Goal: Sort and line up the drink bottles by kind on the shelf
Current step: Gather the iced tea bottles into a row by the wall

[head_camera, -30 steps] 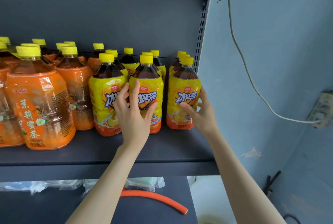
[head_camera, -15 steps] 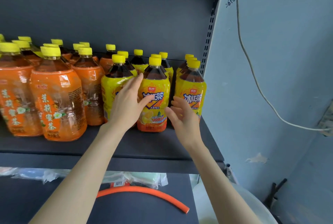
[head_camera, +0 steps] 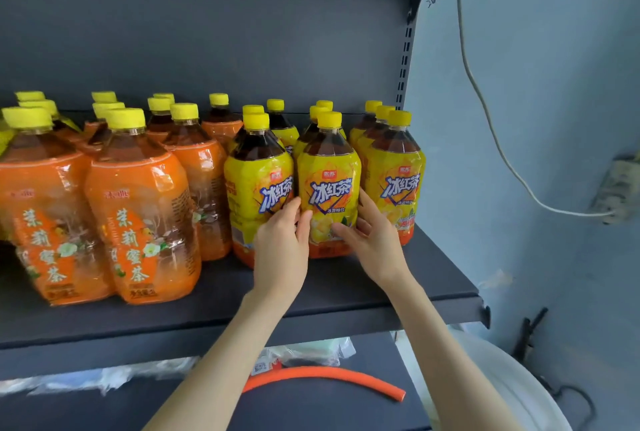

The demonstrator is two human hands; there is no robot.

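Dark shelf (head_camera: 433,273) against a blue wall: orange-label bottles (head_camera: 138,208) are grouped at frame left and yellow-label rows (head_camera: 398,184) at centre-right, so sorting appears largely done. Left-hand grip (head_camera: 282,243) and right-hand grip (head_camera: 375,243) both curl round the front middle yellow bottle (head_camera: 329,188). Lining up its row apparently remains.

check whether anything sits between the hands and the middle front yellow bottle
Nothing visible does. The left hand and right hand hold the middle front yellow bottle by its sides, fingers in the narrow gaps beside the left neighbour bottle and right neighbour bottle.
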